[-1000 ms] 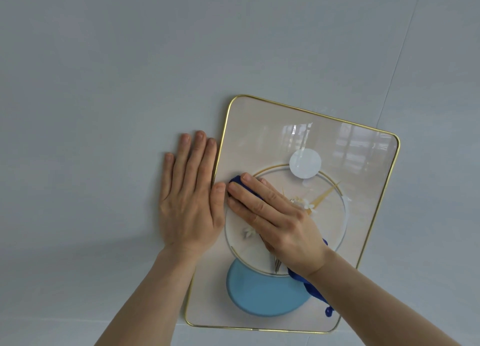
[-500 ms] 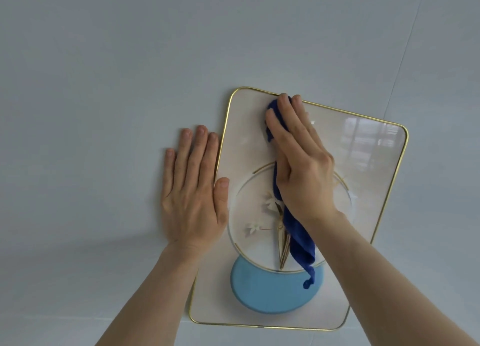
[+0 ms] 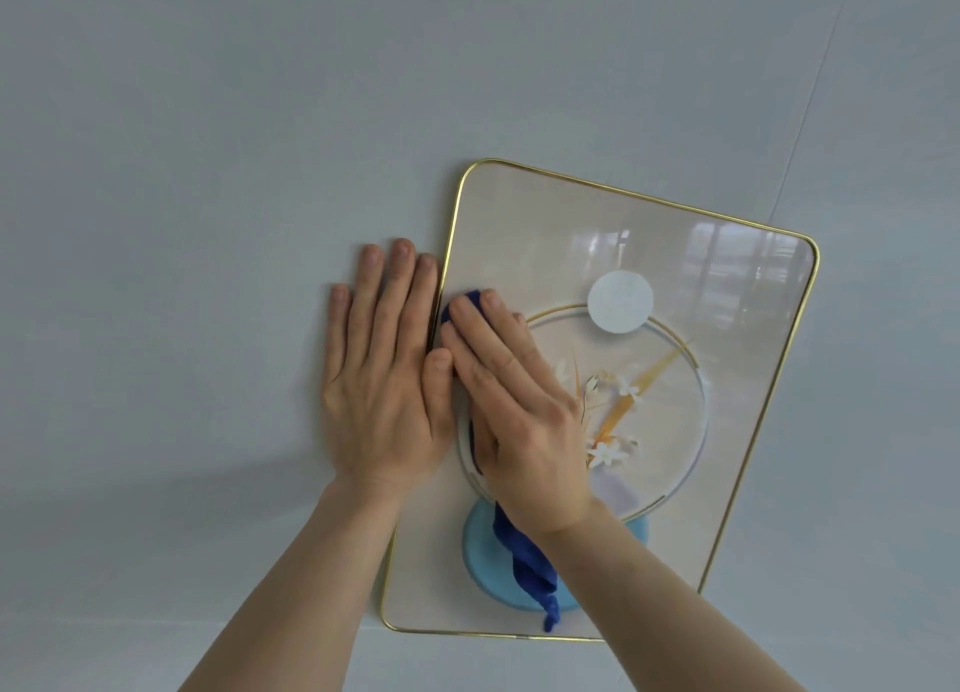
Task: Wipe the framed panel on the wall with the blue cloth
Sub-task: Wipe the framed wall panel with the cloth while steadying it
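- A framed panel (image 3: 727,296) with a thin gold rim is hanging on a pale grey wall (image 3: 208,172), tilted so its top is leaning to the right
- The panel's long axis is running up and down, and its glossy face is showing a printed circle, small white flowers and a pale blue disc near the bottom
- The left hand (image 3: 384,379) is lying flat and open on the wall, fingers spread upward, holding nothing, its thumb just over the panel's left rim
- The right hand (image 3: 514,411) is pressing the blue cloth (image 3: 530,561) flat against the panel's left side, fingers extended and pointing up-left, touching the left thumb
- The cloth's loose tail is hanging below the right wrist, across the blue disc
- Most of the panel is lying to the right of both hands, so the right hand looks best placed to sweep rightward across it
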`<state>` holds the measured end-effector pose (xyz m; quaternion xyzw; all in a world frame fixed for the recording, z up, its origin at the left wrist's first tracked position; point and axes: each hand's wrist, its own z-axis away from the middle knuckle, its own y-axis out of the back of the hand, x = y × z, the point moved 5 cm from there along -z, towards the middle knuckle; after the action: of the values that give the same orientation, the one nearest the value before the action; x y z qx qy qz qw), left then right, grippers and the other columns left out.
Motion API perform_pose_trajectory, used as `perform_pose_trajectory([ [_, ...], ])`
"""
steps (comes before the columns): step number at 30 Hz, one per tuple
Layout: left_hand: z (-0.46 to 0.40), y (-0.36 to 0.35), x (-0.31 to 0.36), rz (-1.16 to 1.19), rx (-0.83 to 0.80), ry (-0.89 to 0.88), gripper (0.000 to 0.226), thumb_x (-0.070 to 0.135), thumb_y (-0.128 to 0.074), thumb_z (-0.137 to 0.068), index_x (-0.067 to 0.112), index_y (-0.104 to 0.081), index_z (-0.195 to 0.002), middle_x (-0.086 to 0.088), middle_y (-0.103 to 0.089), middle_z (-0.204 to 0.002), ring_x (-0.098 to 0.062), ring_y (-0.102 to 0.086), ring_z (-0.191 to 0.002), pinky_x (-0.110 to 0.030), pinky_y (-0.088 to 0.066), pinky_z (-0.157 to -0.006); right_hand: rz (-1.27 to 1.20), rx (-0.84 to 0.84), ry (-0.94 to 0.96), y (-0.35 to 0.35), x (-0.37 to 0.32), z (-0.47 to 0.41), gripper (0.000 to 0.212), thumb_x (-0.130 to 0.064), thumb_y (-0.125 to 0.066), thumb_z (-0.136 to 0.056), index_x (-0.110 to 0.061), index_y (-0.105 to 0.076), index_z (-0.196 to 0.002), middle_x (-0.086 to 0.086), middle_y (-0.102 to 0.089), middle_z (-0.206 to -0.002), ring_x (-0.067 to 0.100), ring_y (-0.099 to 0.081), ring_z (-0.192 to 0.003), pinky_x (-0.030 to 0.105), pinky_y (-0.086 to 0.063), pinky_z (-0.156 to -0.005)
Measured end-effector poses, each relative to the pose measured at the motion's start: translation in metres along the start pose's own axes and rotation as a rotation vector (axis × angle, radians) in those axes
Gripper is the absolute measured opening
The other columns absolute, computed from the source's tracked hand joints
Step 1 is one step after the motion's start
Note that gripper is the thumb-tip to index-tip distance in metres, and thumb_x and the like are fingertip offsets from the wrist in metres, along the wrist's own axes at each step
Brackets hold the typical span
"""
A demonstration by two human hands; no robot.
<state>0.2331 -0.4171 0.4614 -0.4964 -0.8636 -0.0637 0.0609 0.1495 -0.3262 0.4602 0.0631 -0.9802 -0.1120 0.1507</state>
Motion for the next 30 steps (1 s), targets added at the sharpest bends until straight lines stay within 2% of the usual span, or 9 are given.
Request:
perform_pose_trajectory([
  [7,-0.001,0.001,-0.001,0.035,0.010,0.011,0.070,0.043,-0.001,-0.105,0.012,-0.034,-0.159,-0.005,-0.031,-0.168,-0.023,-0.020,-0.159,-0.045,-0.013,-0.131,-0.020,0.030,-0.029,0.002,0.000,0.006,0.029,0.003,-0.066,-0.100,0.001,-0.071,-0.129,0.017,-0.067,-0.142,0.036,-0.056,-0.143,0.057,-0.049,-0.116],
  [11,0.000,0.002,0.000,0.033,0.003,0.015,0.066,0.037,-0.007,-0.105,0.012,-0.034,-0.159,-0.005,-0.030,-0.168,-0.023,-0.020,-0.159,-0.045,-0.013,-0.131,0.028,-0.098,0.025,0.014,0.000,0.035,0.040,0.011,-0.069,-0.095,-0.001,-0.069,-0.133,0.014,-0.064,-0.146,0.033,-0.054,-0.145,0.054,-0.047,-0.119],
  [14,0.001,0.001,-0.001,0.009,-0.009,0.009,0.064,0.037,-0.009,-0.105,0.013,-0.031,-0.160,-0.004,-0.028,-0.169,-0.023,-0.017,-0.160,-0.044,-0.011,-0.131,0.072,-0.207,0.075,0.027,0.000,0.053,0.048,0.018,-0.068,-0.092,-0.003,-0.069,-0.135,0.010,-0.064,-0.147,0.031,-0.053,-0.146,0.053,-0.050,-0.116],
  [20,0.002,-0.001,-0.001,0.008,-0.009,0.016,0.063,0.038,-0.011,-0.105,0.014,-0.030,-0.161,-0.004,-0.027,-0.169,-0.023,-0.017,-0.160,-0.044,-0.011,-0.131,0.099,-0.263,0.072,0.038,-0.007,0.046,0.043,0.018,-0.072,-0.085,-0.008,-0.079,-0.119,0.005,-0.073,-0.137,0.026,-0.061,-0.138,0.036,-0.050,-0.117],
  [23,0.001,-0.002,-0.002,0.010,-0.034,0.022,0.063,0.040,-0.011,-0.106,0.015,-0.029,-0.161,-0.004,-0.026,-0.170,-0.023,-0.016,-0.160,-0.044,-0.009,-0.132,0.093,-0.282,0.032,0.051,-0.011,0.046,0.039,0.023,-0.078,-0.072,-0.008,-0.082,-0.096,0.005,-0.080,-0.121,0.023,-0.070,-0.125,0.034,-0.063,-0.095],
  [25,0.001,-0.001,-0.002,0.023,-0.058,0.029,0.063,0.042,-0.012,-0.106,0.015,-0.029,-0.161,-0.004,-0.026,-0.170,-0.022,-0.014,-0.160,-0.043,-0.008,-0.132,0.105,-0.279,-0.032,0.059,-0.013,0.045,0.039,0.024,-0.082,-0.064,-0.009,-0.080,-0.084,0.003,-0.082,-0.112,0.020,-0.074,-0.116,0.033,-0.065,-0.086],
  [27,-0.001,0.001,-0.002,0.044,-0.087,0.043,0.064,0.044,-0.014,-0.106,0.014,-0.030,-0.160,-0.005,-0.027,-0.170,-0.022,-0.014,-0.160,-0.042,-0.005,-0.132,0.110,-0.279,-0.114,0.064,-0.014,0.044,0.035,0.021,-0.082,-0.065,-0.010,-0.079,-0.081,0.002,-0.083,-0.101,0.020,-0.079,-0.100,0.034,-0.066,-0.081],
  [28,-0.001,0.003,-0.002,0.062,-0.103,0.048,0.064,0.044,-0.015,-0.106,0.014,-0.030,-0.160,-0.005,-0.027,-0.170,-0.022,-0.013,-0.160,-0.041,-0.004,-0.132,0.110,-0.279,-0.167,0.067,-0.014,0.043,0.033,0.020,-0.079,-0.068,-0.011,-0.078,-0.080,0.002,-0.081,-0.093,0.020,-0.079,-0.089,0.037,-0.066,-0.073],
  [30,-0.002,0.009,-0.003,0.115,-0.131,0.049,0.063,0.044,-0.017,-0.106,0.014,-0.032,-0.159,-0.005,-0.027,-0.170,-0.021,-0.013,-0.160,-0.041,-0.005,-0.132,0.103,-0.285,-0.301,0.075,-0.011,0.041,0.031,0.017,-0.077,-0.073,-0.014,-0.075,-0.080,-0.003,-0.075,-0.083,0.013,-0.069,-0.074,0.033,-0.059,-0.063],
])
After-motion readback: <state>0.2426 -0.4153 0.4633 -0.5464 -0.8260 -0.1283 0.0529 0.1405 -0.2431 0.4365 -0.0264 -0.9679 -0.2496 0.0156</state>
